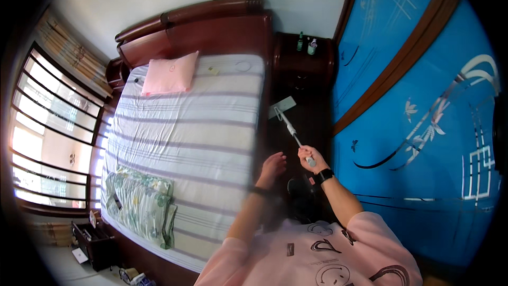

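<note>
My right hand (309,157) grips the end of a flat mop's pale handle (292,130). The mop's flat grey-white head (281,107) lies on the dark floor in the narrow gap between the bed and the blue wardrobe. A black band sits on my right wrist. My left hand (272,168) hangs loosely over the edge of the bed with its fingers curled down, holding nothing; it wears a dark wristband.
A wide bed with a striped sheet (196,132), a pink pillow (169,74) and a folded floral quilt (140,206) fills the left. A dark nightstand (302,61) with small bottles stands beyond the mop. Blue wardrobe doors (418,106) line the right; a barred window (50,143) is far left.
</note>
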The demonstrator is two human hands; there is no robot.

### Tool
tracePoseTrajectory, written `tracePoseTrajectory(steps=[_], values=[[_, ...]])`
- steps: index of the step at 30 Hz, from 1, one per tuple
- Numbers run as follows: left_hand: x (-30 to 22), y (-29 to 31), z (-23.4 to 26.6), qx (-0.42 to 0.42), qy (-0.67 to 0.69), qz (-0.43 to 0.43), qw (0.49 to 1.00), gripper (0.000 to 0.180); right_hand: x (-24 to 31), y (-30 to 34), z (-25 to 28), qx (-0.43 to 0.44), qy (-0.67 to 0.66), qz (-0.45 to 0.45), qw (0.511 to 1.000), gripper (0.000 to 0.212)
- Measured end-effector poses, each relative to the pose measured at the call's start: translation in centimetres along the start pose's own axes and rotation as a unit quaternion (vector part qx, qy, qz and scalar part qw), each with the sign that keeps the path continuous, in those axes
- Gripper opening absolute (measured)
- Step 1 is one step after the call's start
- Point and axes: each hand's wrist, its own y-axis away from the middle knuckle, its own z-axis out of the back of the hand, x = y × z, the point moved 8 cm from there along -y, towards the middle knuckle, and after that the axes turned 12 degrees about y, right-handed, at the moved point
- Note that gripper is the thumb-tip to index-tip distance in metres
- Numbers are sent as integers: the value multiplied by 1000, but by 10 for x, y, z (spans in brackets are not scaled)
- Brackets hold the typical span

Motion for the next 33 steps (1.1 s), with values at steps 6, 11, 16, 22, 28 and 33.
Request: tracePoseTrajectory(steps=[6,11,16,22,28,33], values=[[23,-4,-31,28,3,93,995,33,-11,65,33,-48,25,2,999,16],[18,-27,-47,40,-7,37,998,29,7,75,51,-58,89,28,994,17],[1,-64,-47,24,-97,-81,992,25,19,43,27,-95,153,39,983,16],[-50,-82,-71,20,-204,-187,961,24,85,-1,21,-134,330,84,931,14],[-72,-107,-86,5,-241,-195,951,24,130,-45,24,-134,500,121,847,14],[-77,-120,-106,3,-446,-242,861,27,134,-54,29,-187,410,145,881,15]])
